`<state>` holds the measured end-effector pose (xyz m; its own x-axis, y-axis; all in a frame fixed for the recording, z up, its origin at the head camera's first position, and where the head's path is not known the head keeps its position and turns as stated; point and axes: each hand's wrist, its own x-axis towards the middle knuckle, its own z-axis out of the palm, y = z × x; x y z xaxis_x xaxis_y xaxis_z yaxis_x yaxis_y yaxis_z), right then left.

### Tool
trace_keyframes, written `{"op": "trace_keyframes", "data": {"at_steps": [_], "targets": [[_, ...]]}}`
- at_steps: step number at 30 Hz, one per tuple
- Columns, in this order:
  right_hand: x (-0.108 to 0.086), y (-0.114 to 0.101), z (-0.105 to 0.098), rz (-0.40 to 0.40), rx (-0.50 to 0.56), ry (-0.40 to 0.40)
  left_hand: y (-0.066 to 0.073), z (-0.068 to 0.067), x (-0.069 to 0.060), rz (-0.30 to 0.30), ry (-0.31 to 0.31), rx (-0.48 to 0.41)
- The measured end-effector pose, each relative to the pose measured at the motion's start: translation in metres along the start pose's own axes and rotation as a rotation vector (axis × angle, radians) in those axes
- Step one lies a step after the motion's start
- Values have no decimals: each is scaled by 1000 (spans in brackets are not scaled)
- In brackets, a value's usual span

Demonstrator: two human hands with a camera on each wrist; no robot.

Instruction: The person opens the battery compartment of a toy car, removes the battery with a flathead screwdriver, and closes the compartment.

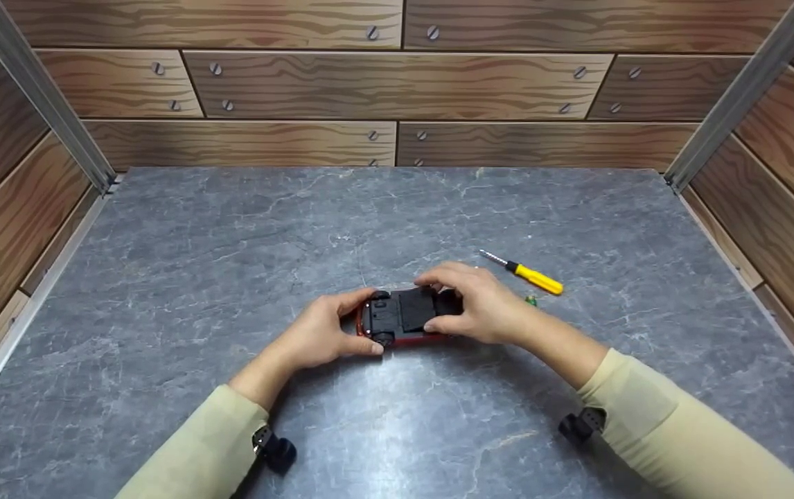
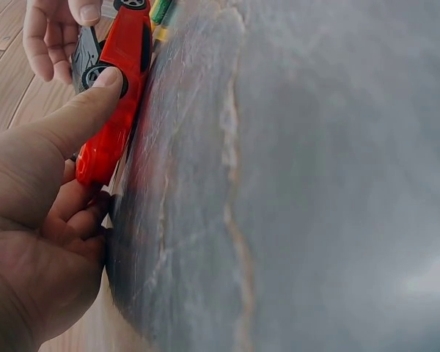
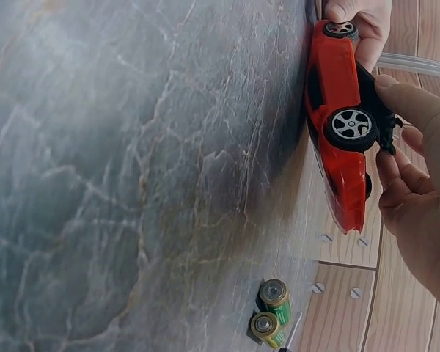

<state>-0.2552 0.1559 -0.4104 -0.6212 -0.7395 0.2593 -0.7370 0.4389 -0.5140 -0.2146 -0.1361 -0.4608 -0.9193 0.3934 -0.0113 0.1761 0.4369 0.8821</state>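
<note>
A red toy car lies upside down on the table, its black underside and wheels facing up. My left hand grips one end of it, thumb by a wheel on the near side and fingers at the far side. With its thumb and fingers, my right hand pinches a black cover on the underside. In the right wrist view this black cover stands tilted up from the car's red body. What lies beneath the cover is hidden.
A yellow-handled screwdriver lies beyond my right hand, its shaft pointing away to the left. Two green batteries sit on the grey marbled table close to the right hand. Wood-patterned panels border the table at the back and sides.
</note>
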Motion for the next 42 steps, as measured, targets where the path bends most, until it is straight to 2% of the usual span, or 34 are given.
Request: {"op": "trace_keyframes", "data": {"at_steps": [7,22,31,39,42], "targets": [[-1,0,2,5,20,0,0,0,0,4,3,2],[-5,4,10,68,42,5,-1,0,-1,5,9,-12],[-7,3,10,118,13,-10,-1,0,-1,3,9,-9],[-11,11,11,76,32,35,0,1,-1,-7,14,10],[-16,13,11,87,47,54,0,1,-1,-8,16,13]]}}
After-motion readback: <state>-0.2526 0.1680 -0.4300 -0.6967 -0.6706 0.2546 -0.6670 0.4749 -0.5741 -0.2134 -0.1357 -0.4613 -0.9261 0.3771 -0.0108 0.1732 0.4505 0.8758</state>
